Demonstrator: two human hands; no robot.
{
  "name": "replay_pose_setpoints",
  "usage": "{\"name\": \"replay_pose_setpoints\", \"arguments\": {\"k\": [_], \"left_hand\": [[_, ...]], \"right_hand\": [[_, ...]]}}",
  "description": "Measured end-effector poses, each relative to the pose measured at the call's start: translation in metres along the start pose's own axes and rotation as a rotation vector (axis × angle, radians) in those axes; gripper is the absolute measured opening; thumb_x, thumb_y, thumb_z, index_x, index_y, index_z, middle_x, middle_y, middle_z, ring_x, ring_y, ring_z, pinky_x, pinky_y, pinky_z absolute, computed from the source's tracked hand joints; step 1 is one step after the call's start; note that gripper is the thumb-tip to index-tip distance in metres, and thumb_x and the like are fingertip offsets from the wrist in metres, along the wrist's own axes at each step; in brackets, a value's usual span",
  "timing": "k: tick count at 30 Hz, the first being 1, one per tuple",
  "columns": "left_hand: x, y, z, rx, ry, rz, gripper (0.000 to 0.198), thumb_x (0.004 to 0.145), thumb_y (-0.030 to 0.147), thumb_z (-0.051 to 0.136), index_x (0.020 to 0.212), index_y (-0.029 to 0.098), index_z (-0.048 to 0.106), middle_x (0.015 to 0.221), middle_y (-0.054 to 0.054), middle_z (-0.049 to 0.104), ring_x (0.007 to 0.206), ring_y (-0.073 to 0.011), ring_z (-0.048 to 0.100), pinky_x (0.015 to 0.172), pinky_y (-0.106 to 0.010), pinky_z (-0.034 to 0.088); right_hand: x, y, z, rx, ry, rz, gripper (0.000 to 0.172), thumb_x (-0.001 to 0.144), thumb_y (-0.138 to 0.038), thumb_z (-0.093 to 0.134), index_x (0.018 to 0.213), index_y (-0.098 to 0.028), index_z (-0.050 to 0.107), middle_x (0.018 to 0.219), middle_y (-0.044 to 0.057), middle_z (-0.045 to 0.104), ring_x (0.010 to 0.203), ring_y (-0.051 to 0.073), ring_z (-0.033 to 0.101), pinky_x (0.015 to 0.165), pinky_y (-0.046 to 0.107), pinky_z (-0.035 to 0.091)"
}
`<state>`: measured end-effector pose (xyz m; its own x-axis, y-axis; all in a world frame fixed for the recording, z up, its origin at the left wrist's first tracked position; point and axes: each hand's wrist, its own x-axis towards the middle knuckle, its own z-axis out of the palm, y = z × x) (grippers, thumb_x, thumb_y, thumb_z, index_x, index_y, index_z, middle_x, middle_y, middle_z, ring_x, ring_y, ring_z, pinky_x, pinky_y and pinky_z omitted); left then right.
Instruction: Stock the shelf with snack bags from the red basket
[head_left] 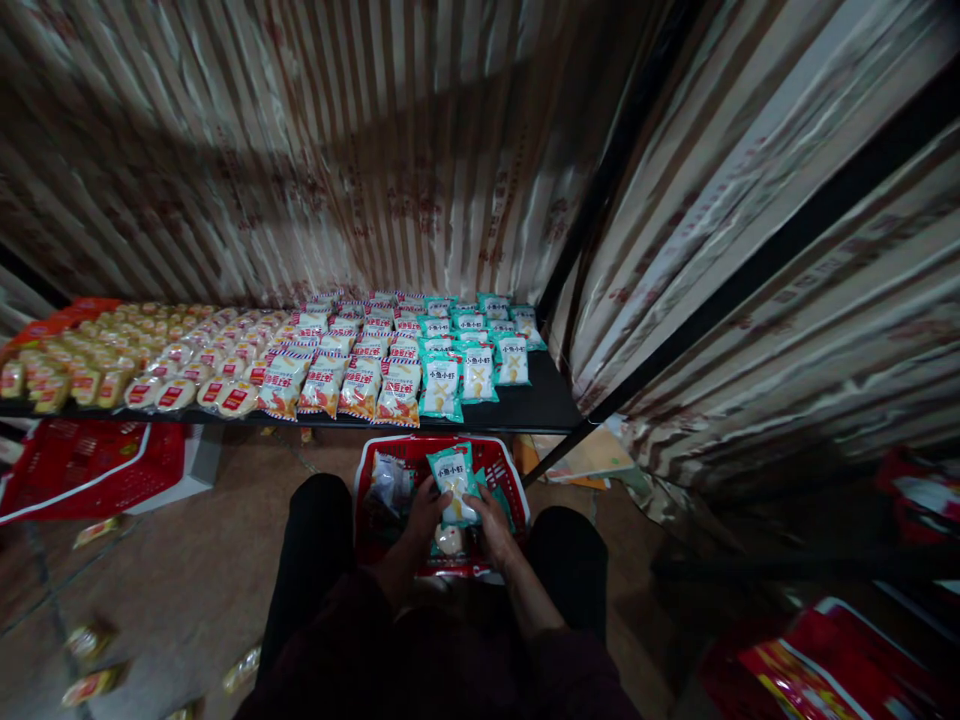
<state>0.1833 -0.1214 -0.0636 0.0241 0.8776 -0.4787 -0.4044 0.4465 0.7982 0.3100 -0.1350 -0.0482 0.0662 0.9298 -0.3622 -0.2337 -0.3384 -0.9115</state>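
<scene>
Between my knees stands a red shopping basket (365, 548) with a white rim. Over it I hold a teal and white snack bag (452, 478) upright, its printed front facing me. My left hand (427, 513) grips the bag's left side and my right hand (489, 515) its right side. Inside the basket lie a pale bag (391, 484) at the left, a round wrapped cracker (450, 541) near the front, and more teal packaging at the right, partly hidden by my hand. On the black shelf ahead, matching teal bags (478, 371) stand in rows at the right end.
Left of the teal bags are red and white snack bags (360, 387), round wrapped crackers (176, 393) and small yellow packs (86, 384). Another red basket (157, 465) sits below the shelf (517, 413). Loose packs (94, 685) litter the floor. A black post (675, 350) slants at right.
</scene>
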Motion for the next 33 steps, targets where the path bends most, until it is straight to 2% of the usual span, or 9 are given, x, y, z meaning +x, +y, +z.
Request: {"name": "replay_pose_setpoints", "arguments": {"k": [4, 7, 9, 13, 17, 20, 23, 27, 33], "left_hand": [[0.002, -0.005, 0.002, 0.032, 0.01, 0.028, 0.069, 0.051, 0.031, 0.082, 0.114, 0.017, 0.058, 0.086, -0.007, 0.071, 0.081, -0.024, 0.068, 0.071, -0.031, 0.051], [-0.001, -0.008, 0.006, 0.037, -0.061, 0.089, 0.069, 0.058, 0.035, 0.078, 0.12, 0.016, 0.054, 0.084, -0.007, 0.072, 0.077, -0.0223, 0.068, 0.071, -0.032, 0.052], [-0.003, -0.007, 0.009, 0.056, -0.079, 0.13, 0.064, 0.06, 0.034, 0.077, 0.117, 0.015, 0.054, 0.085, -0.007, 0.072, 0.076, -0.0222, 0.067, 0.07, -0.032, 0.051], [-0.004, 0.003, 0.02, 0.143, -0.022, 0.179, 0.054, 0.057, 0.029, 0.079, 0.106, 0.016, 0.059, 0.088, -0.008, 0.071, 0.082, -0.0226, 0.067, 0.073, -0.031, 0.051], [-0.008, 0.017, 0.037, 0.188, -0.002, 0.215, 0.048, 0.058, 0.025, 0.081, 0.101, 0.016, 0.062, 0.091, -0.009, 0.07, 0.085, -0.0215, 0.065, 0.08, -0.032, 0.049], [-0.012, 0.023, 0.051, 0.201, 0.004, 0.246, 0.047, 0.06, 0.027, 0.081, 0.103, 0.017, 0.063, 0.093, -0.008, 0.07, 0.085, -0.0205, 0.065, 0.08, -0.031, 0.049], [-0.012, 0.025, 0.065, 0.161, -0.068, 0.278, 0.048, 0.066, 0.035, 0.078, 0.108, 0.017, 0.062, 0.096, -0.009, 0.07, 0.087, -0.0204, 0.065, 0.079, -0.03, 0.05], [-0.007, 0.026, 0.084, 0.115, -0.17, 0.316, 0.045, 0.074, 0.038, 0.072, 0.112, 0.018, 0.06, 0.103, -0.01, 0.069, 0.095, -0.0215, 0.065, 0.084, -0.032, 0.051], [0.003, 0.034, 0.114, 0.092, -0.188, 0.323, 0.036, 0.074, 0.032, 0.071, 0.105, 0.017, 0.062, 0.099, -0.009, 0.07, 0.091, -0.0212, 0.065, 0.081, -0.031, 0.051]], "right_hand": [[-0.004, -0.01, -0.004, -0.02, 0.017, -0.026, 0.053, 0.065, -0.035, 0.065, 0.116, -0.021, 0.065, 0.098, 0.007, 0.075, 0.085, 0.031, 0.071, 0.075, 0.042, 0.057], [-0.005, -0.014, -0.01, -0.13, 0.022, -0.054, 0.049, 0.066, -0.034, 0.062, 0.113, -0.022, 0.066, 0.1, 0.007, 0.074, 0.088, 0.03, 0.07, 0.079, 0.043, 0.056], [-0.005, -0.017, -0.014, -0.193, 0.022, -0.067, 0.049, 0.066, -0.034, 0.061, 0.114, -0.022, 0.066, 0.102, 0.006, 0.074, 0.092, 0.03, 0.069, 0.081, 0.043, 0.056], [-0.005, -0.026, -0.023, -0.224, -0.015, -0.082, 0.053, 0.068, -0.038, 0.065, 0.119, -0.023, 0.062, 0.111, 0.005, 0.071, 0.103, 0.029, 0.066, 0.089, 0.043, 0.053], [-0.01, -0.04, -0.03, -0.199, -0.042, -0.127, 0.055, 0.074, -0.044, 0.066, 0.125, -0.026, 0.058, 0.124, 0.005, 0.065, 0.114, 0.027, 0.061, 0.097, 0.043, 0.049], [-0.013, -0.049, -0.036, -0.177, -0.041, -0.168, 0.056, 0.076, -0.049, 0.065, 0.127, -0.026, 0.058, 0.124, 0.005, 0.066, 0.115, 0.028, 0.06, 0.097, 0.043, 0.049], [-0.01, -0.056, -0.045, -0.149, -0.011, -0.19, 0.061, 0.075, -0.051, 0.066, 0.129, -0.025, 0.056, 0.119, 0.006, 0.068, 0.114, 0.029, 0.061, 0.095, 0.043, 0.051], [-0.003, -0.065, -0.058, -0.078, 0.039, -0.201, 0.069, 0.073, -0.051, 0.069, 0.134, -0.025, 0.051, 0.122, 0.007, 0.066, 0.111, 0.028, 0.062, 0.096, 0.045, 0.05], [0.007, -0.082, -0.072, -0.083, 0.094, -0.249, 0.072, 0.068, -0.058, 0.07, 0.131, -0.024, 0.055, 0.12, 0.008, 0.068, 0.106, 0.029, 0.064, 0.092, 0.044, 0.052]]}}
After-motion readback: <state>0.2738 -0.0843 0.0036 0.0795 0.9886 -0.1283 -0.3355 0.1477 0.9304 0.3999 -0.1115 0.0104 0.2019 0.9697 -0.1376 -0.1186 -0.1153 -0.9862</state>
